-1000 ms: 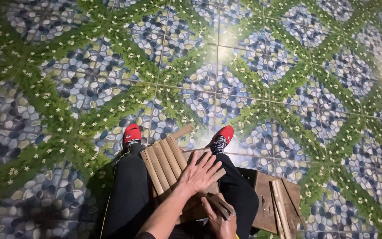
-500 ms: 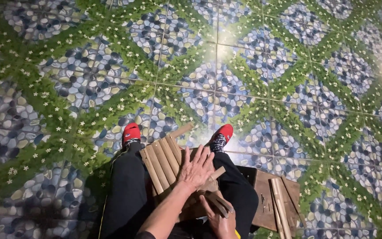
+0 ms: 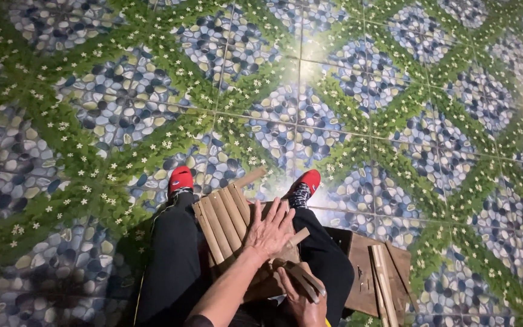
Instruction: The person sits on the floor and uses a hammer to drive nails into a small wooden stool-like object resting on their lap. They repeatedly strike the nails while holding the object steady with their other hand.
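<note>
pressing the slat panel flat on the lap

the left hand (image 3: 269, 229) lies spread, fingers fanned, palm down on a panel of pale brown wooden slats set side by side (image 3: 222, 221), which rests tilted across the black-trousered thighs, between the two red slippers (image 3: 181, 179). the right hand (image 3: 302, 298) sits lower, near the bottom edge of the view, curled around a short dark brown wooden stick (image 3: 301, 280); i cannot tell how tightly it grips. to do this well, i judge the flat palm should bear on the middle of the slats so none of them slides or lifts, with the knees held level to keep the panel from tipping off. the stick should meet the panel close to the holding hand, where the wood is steadiest. just to the right, on the blue pebble and green leaf patterned floor tiles (image 3: 358, 91), a low dark brown wooden board (image 3: 364, 266) carries spare thin slats (image 3: 384, 283), within easy reach.
</note>
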